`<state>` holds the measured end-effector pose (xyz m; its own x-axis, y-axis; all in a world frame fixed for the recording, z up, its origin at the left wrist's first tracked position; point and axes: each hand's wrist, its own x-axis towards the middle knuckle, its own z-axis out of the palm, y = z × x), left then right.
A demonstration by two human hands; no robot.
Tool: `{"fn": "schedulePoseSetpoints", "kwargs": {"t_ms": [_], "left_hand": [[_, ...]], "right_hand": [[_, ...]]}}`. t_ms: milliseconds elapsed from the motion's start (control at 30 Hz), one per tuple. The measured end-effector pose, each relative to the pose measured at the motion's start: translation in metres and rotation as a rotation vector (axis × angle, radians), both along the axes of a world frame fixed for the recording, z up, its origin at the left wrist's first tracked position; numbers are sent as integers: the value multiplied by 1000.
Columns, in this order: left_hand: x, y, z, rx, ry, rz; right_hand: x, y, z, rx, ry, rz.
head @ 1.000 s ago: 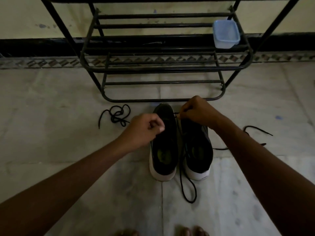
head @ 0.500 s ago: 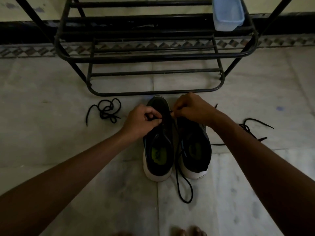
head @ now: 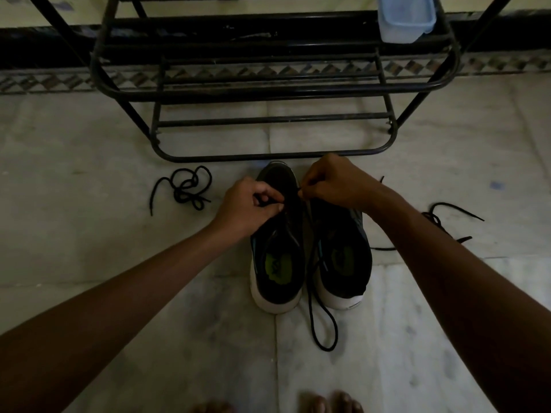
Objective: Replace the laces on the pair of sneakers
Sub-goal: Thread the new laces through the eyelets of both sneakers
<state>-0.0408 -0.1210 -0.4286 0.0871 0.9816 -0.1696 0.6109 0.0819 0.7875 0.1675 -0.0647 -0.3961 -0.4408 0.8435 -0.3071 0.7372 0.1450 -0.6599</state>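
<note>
Two black sneakers with white soles stand side by side on the floor, toes pointing away from me: the left sneaker (head: 278, 257) and the right sneaker (head: 343, 257). My left hand (head: 247, 204) pinches a black lace over the left sneaker's front eyelets. My right hand (head: 331, 183) pinches the lace's other end just beside it, above the gap between the shoes. A long black lace (head: 323, 329) trails between the sneakers and loops on the floor behind their heels. Exactly which eyelet the lace passes through is hidden by my fingers.
A black metal shoe rack (head: 268, 84) stands right behind the sneakers, with a pale blue plastic container (head: 405, 19) on a shelf. A loose black lace (head: 185, 189) lies coiled to the left, another loose lace (head: 447, 222) to the right. My toes (head: 331, 402) show at the bottom edge.
My view has shifted closer and lower toward the sneakers. Both hands have stayed at the left sneaker's front, drawn slightly closer together on the lace.
</note>
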Motion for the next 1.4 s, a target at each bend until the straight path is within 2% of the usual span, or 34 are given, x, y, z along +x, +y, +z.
{"fn": "schedulePoseSetpoints", "kwargs": {"t_ms": [333, 467, 667, 767, 867, 967, 1033, 1067, 1200, 1267, 1300, 1333, 1400], "left_hand": [[9, -7, -11, 136, 39, 79], [15, -6, -14, 112, 112, 106], [16, -7, -18, 154, 86, 84], [17, -4, -13, 174, 145, 35], [15, -3, -5, 169, 186, -8], [6, -2, -6, 79, 57, 83], [-3, -2, -6, 26, -85, 176], [-7, -2, -6, 0, -209, 226], [-24, -14, 6, -104, -914, 389], [-30, -20, 12, -153, -1056, 460], [-32, -23, 16, -128, -1023, 460], [-35, -26, 19, -45, -871, 420], [-44, -28, 23, 205, -297, 157]], "right_hand": [[-11, -7, -3, 159, -100, 107], [-16, -9, -3, 214, -147, 139], [-17, -13, 2, 245, -168, 188], [-15, -9, -1, 228, -155, 162], [-17, -9, -2, 325, -87, 60], [-23, -12, 4, 263, 61, -1], [-23, -13, 5, 176, 72, 6], [-22, -12, 4, 158, 64, 13], [-20, -12, -2, 162, 52, 43], [-20, -13, -4, 171, 52, 50], [-20, -13, -4, 180, 52, 54], [-19, -13, -5, 182, 52, 60], [-19, -12, -5, 173, 46, 71]]}}
